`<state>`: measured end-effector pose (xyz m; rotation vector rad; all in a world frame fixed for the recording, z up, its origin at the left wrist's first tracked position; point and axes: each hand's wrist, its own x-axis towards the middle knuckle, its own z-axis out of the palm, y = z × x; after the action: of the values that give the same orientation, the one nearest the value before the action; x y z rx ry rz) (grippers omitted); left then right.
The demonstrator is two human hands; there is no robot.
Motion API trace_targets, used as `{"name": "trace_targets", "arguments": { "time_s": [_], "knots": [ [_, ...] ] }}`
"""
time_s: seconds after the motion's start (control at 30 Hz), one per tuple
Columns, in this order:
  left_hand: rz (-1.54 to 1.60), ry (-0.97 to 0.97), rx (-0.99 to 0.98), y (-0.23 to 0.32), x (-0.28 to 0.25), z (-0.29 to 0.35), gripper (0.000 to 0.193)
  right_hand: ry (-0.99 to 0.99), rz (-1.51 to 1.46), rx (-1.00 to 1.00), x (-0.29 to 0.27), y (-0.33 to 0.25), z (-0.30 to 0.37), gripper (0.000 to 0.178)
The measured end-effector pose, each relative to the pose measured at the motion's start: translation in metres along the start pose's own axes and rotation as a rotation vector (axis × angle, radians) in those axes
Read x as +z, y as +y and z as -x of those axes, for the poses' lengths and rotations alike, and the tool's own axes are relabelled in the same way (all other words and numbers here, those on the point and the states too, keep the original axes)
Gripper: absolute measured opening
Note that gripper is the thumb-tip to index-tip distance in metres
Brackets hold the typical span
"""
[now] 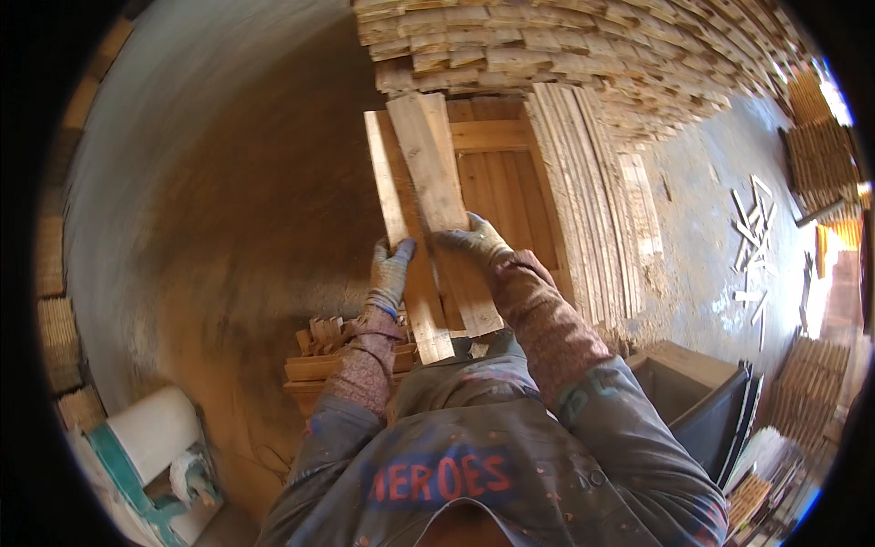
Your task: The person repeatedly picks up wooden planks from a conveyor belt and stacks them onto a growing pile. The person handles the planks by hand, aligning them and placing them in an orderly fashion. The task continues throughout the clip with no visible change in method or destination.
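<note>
Two flat wooden boards are held up in front of the body, side by side, over a low pile of planks (pixel 497 173). The left board (pixel 421 305) is gripped at its outer long edge by the left hand (pixel 390 272), and the right board (pixel 427 173) is gripped at its outer long edge by the right hand (pixel 478 241). Both hands are covered by pale knitted gloves. The fingers of each hand are bent in and pinched on the board's edge; how far they are tucked underneath cannot be told. The boards are long, thin and straight, so they should be stiff and not too heavy, and not easily broken. The wood looks dry and a bit rough, so little slipping is to be expected, but splinters might be met. A good hold should be found on the long edges near the middle, where the two ends can be kept even. More boards are stacked on edge just to the right (pixel 583 201), and a big wood stack (pixel 538 41) is seen beyond. Near the right elbow, a dark open-topped box (pixel 715 424) is seen; what is kept deep inside it cannot be told.
</note>
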<state>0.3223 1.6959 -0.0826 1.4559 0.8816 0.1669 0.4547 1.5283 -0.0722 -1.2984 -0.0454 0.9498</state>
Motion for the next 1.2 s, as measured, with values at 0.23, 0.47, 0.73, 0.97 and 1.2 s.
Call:
{"name": "trace_targets", "arguments": {
  "time_s": [0.23, 0.47, 0.73, 0.97, 1.2],
  "knots": [
    [-0.169, 0.009, 0.073, 0.058, 0.058, 0.050, 0.049, 0.488, 0.971, 0.121, -0.011, -0.079, 0.096, 0.100],
    [-0.399, -0.279, 0.153, 0.046, 0.162, 0.037, 0.101, 0.213, 1.056, 0.034, -0.159, -0.048, 0.090, 0.082],
    [-0.004, -0.411, -0.243, 0.044, 0.202, 0.019, 0.059, 0.817, 0.511, -0.097, -0.350, -0.077, 0.095, 0.077],
    [-0.007, -0.387, -0.293, 0.026, 0.217, 0.016, 0.055, 0.327, 0.453, -0.030, -0.333, -0.101, 0.109, 0.119],
    [-0.036, -0.367, -0.368, 0.059, 0.226, 0.034, 0.065, 0.186, 0.076, -0.051, -0.326, -0.102, 0.125, 0.117]
  ]
}}
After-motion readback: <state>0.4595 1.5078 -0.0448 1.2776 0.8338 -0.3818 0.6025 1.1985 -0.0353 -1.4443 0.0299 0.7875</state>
